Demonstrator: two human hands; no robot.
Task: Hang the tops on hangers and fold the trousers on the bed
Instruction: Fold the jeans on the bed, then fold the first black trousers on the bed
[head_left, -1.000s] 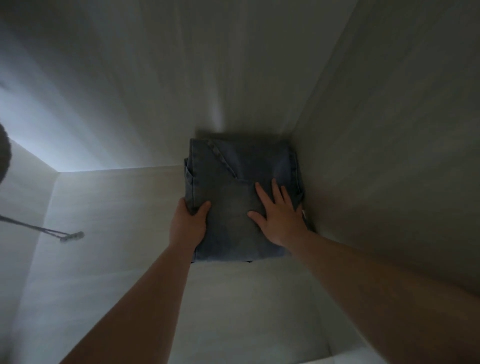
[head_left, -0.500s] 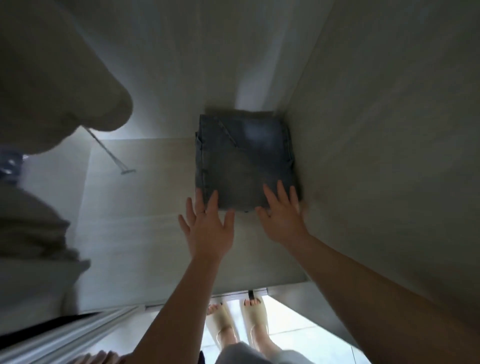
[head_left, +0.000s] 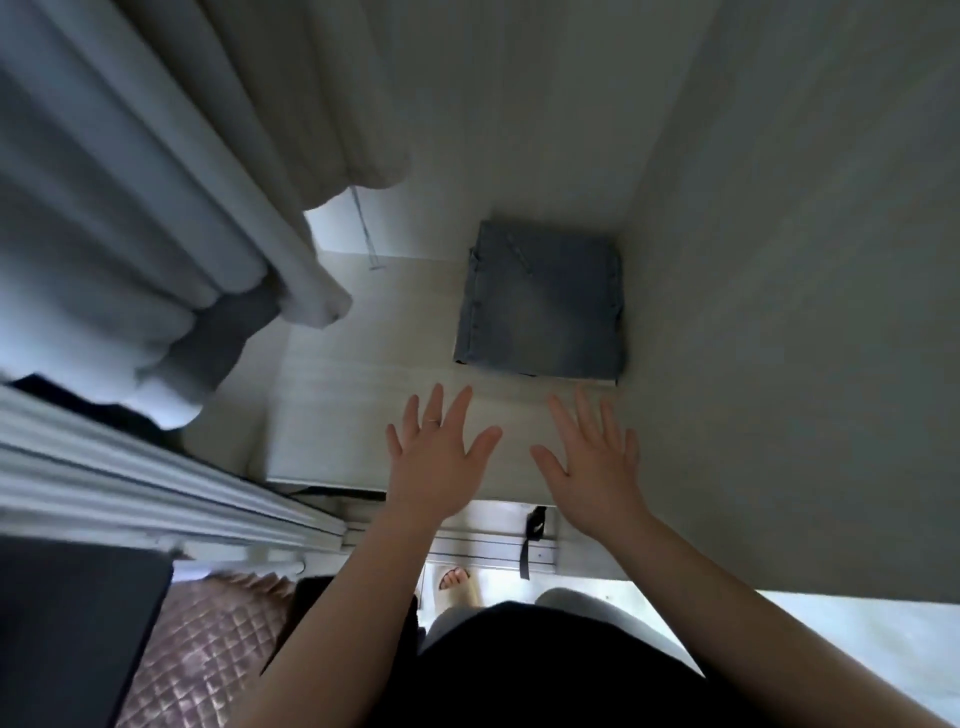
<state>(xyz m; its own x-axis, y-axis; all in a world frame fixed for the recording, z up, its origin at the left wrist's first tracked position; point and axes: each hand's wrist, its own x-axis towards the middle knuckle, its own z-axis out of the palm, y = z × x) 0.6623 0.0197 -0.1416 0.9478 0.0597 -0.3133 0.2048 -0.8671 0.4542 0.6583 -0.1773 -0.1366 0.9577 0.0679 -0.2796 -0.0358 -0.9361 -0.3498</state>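
While both hands hover with palms down and fingers spread straight, neither one holds anything. The left hand (head_left: 441, 457) carries a thin ring (head_left: 432, 420) on one finger, and the right hand (head_left: 592, 462) lies beside it, a gap between the two thumbs. Whether either palm touches the board beneath cannot be told.

Under them runs the pale wood-grain floor of a wardrobe compartment (head_left: 363, 374). Beyond the fingertips, clear of both hands, the folded jeans (head_left: 543, 306) lie flat as a squarish blue denim stack, pushed into the far right corner, against the right side panel (head_left: 779, 260) and near the back panel (head_left: 519, 104).

To the left, pale hanging garments (head_left: 130, 182) drape down over that part of the compartment, and a thin metal rod (head_left: 366, 228) shows behind them. Along the front edge lies a ribbed sliding-door track (head_left: 156, 499), with a black strap (head_left: 532, 530) near the right hand's wrist.

Lower still, a pink quilted cover (head_left: 208, 639) sits beside a dark panel (head_left: 67, 623), and a sandalled foot (head_left: 457, 582) stands on the light floor.
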